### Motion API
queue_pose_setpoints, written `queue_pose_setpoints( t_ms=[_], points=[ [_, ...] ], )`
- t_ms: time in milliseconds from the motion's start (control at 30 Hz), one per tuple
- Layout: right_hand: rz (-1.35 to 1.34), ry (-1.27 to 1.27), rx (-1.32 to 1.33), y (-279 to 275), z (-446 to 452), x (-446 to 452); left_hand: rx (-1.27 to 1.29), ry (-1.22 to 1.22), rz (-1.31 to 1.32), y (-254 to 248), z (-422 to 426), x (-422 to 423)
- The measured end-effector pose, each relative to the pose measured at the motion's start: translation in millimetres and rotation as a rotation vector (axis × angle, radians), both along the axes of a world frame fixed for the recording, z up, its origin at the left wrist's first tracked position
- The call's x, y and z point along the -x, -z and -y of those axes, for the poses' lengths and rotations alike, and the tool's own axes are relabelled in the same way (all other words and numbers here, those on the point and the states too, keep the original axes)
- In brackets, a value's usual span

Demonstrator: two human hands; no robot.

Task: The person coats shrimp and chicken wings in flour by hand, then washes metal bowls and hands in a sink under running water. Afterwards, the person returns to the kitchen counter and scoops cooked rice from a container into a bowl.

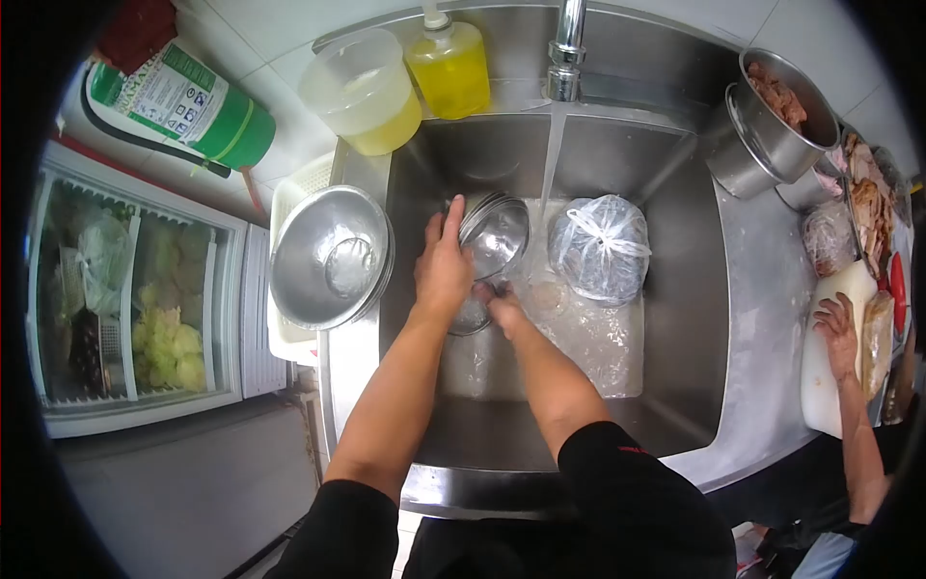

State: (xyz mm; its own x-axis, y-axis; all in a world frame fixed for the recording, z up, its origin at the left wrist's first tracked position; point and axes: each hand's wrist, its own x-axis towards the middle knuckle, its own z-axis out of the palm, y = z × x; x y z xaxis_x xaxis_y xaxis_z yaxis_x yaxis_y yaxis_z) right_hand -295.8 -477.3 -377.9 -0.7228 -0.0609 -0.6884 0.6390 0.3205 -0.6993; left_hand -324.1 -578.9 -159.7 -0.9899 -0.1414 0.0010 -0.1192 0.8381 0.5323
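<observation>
My left hand (446,259) lies along the left side of a small stack of metal bowls (500,236), gripping them, the forefinger stretched out. My right hand (503,311) is closed at the lower edge of the stack; what its fingers hold is partly hidden. Another metal bowl (471,317) shows low between the two hands. Right of them, a knotted clear plastic bag (600,249) with dark contents sits in the sink. Under it lies a flat, clear plastic-wrapped slab (603,352).
Water runs from the tap (565,58) into the steel sink (690,386). Large metal bowls (323,227) stand at the left rim. A yellow soap bottle (449,72) and plastic tub (359,92) stand behind. At right, another person's hand (837,333) rests on a white board (820,386).
</observation>
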Motion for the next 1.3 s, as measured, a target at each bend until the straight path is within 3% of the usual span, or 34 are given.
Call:
queue_pose_setpoints(
  t_ms=[33, 133, 233, 333, 467, 567, 633, 700, 767, 833, 933, 1067, 1133, 1167, 1233, 1300],
  points=[
    [-0.080, -0.215, -0.239, 7.1, 9.1, 2.6, -0.006, -0.004, -0.018, 0.2, 2.1, 1.3],
    [0.016, -0.537, -0.429, -0.6, -4.5, 0.4, -0.012, -0.025, -0.063, -3.5, 9.6, -3.0],
    [-0.712, -0.724, -0.751, -54.3, -49.2, -0.8, 0.013, -0.019, -0.056, -17.1, 8.0, -3.1],
    [-1.122, -0.547, -0.612, -81.3, -100.5, 44.0, 0.018, -0.066, 0.039, -34.0, 4.8, -0.2],
    [-0.509, -0.383, -0.356, -150.5, -130.1, 93.9, -0.043, -0.158, 0.106, -47.1, -3.8, -1.0],
    [-0.231, -0.099, 0.097, -180.6, -133.2, 94.9, -0.086, -0.154, 0.069, -41.2, -5.4, -2.7],
    [-0.155, 0.095, 0.543, -188.1, -129.1, 88.0, -0.138, -0.110, 0.035, -42.3, -6.2, -6.4],
    [-0.109, 0.307, 0.921, -192.7, -121.0, 75.9, -0.175, -0.125, -0.028, -44.1, -13.9, -14.9],
    [0.026, 0.340, 1.061, -136.9, -120.8, 85.3, -0.190, -0.143, -0.111, -44.2, -22.2, -20.5],
    [0.052, 0.391, 1.278, -128.0, -109.7, 81.6, -0.175, -0.166, -0.216, -42.9, -26.8, -24.3],
    [-0.047, 0.531, 1.116, -140.8, -86.4, 80.0, -0.149, -0.157, -0.252, -51.0, -31.3, -33.4],
    [-0.112, 0.359, 1.257, -139.5, -82.8, 87.8, -0.270, 0.040, -0.244, -55.3, -50.3, -63.5],
    [-0.217, 0.366, 1.052, -164.1, -79.0, 78.2, -0.310, 0.141, -0.132, -65.9, -68.5, -78.1],
    [-0.350, 0.387, 0.931, -165.9, -76.5, 70.8, -0.335, -0.006, -0.107, -75.0, -79.3, -75.6],
    [-0.187, 0.421, 1.093, -171.6, -91.8, 58.1, -0.449, -0.112, -0.199, -53.3, -73.1, -53.4],
    [-0.032, 0.394, 1.235, -193.7, -103.0, 52.7, -0.353, -0.092, -0.189, -43.1, -49.9, -51.0]
  ],
)
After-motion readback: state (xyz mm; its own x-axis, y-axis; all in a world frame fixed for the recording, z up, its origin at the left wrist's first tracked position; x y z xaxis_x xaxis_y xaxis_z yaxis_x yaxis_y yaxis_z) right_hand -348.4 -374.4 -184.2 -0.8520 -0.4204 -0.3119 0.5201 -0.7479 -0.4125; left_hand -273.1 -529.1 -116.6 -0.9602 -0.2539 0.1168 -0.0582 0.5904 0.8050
